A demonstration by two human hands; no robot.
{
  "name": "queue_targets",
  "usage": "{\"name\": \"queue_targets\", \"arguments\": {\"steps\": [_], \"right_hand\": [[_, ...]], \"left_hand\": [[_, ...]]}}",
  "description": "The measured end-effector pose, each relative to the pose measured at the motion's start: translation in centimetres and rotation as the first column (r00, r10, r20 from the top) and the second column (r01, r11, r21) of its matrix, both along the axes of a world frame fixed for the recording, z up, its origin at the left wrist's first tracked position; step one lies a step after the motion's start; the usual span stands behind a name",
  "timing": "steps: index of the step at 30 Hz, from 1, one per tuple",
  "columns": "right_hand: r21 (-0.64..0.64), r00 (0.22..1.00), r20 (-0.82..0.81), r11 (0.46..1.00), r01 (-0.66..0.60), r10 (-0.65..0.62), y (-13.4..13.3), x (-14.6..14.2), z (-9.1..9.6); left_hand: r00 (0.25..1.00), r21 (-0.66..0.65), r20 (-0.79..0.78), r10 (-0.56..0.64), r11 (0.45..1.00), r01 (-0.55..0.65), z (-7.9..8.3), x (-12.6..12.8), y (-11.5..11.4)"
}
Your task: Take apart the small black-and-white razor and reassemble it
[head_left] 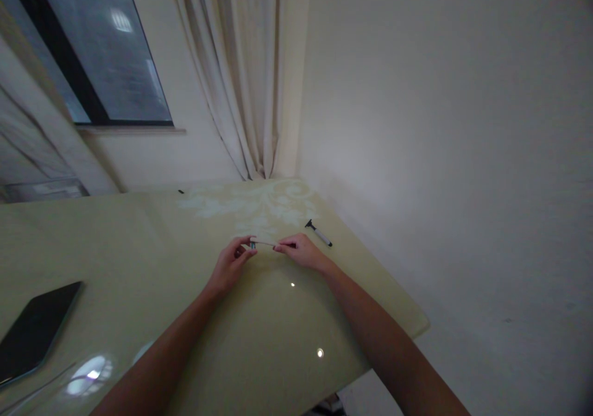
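Between the thumb and fingers of my left hand (232, 258) is a small upright piece (252, 244) with a teal tint, too small to make out its kind. A thin pale strip (265, 243) runs from it across to my right hand (299, 250), whose thumb and fingertips pinch the far end. Both hands are held above the glossy table, a short gap apart. Just beyond my right hand lies a slim tool (320, 234) with a grey handle and a black T-shaped head, touched by neither hand.
The pale green table (259, 354) meets a wall (440, 157) on the right. A dark tablet-like slab (39, 332) lies at the left, with a thin cable (41, 388) near it. A tiny black item (181, 191) is at the back edge, below the curtains (245, 83).
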State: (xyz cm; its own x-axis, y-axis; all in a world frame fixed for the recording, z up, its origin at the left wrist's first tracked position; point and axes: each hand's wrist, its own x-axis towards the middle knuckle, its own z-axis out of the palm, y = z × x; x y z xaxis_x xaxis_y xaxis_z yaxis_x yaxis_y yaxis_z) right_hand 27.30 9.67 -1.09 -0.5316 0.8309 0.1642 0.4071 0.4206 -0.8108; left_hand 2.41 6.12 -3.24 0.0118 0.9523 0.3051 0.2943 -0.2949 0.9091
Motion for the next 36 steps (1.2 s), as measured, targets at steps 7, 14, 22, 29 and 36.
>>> {"name": "queue_targets", "arguments": {"steps": [7,14,22,29,36], "right_hand": [[-0.016,0.998,-0.01,0.998,0.056,-0.056,-0.17,-0.02,0.33],[-0.044,0.999,0.025,0.999,0.031,-0.03,-0.34,-0.2,0.49],[-0.036,1.0,0.023,0.999,0.008,-0.007,-0.3,-0.18,0.52],[-0.139,0.998,0.035,0.989,-0.052,0.058,-0.19,-0.19,0.16],[-0.113,0.997,0.018,0.991,-0.067,0.069,-0.07,-0.32,-0.09]], "left_hand": [[1.0,0.005,-0.019,-0.018,1.0,0.018,0.18,-0.01,0.03],[1.0,-0.021,0.006,-0.026,0.999,0.026,0.09,-0.2,0.04],[0.999,-0.04,0.036,-0.034,0.999,0.036,0.11,-0.22,0.05],[0.999,-0.045,0.052,0.012,0.999,-0.01,0.01,-0.25,0.14],[0.996,-0.067,0.087,0.0,0.998,0.006,0.23,-0.3,0.03]]}}
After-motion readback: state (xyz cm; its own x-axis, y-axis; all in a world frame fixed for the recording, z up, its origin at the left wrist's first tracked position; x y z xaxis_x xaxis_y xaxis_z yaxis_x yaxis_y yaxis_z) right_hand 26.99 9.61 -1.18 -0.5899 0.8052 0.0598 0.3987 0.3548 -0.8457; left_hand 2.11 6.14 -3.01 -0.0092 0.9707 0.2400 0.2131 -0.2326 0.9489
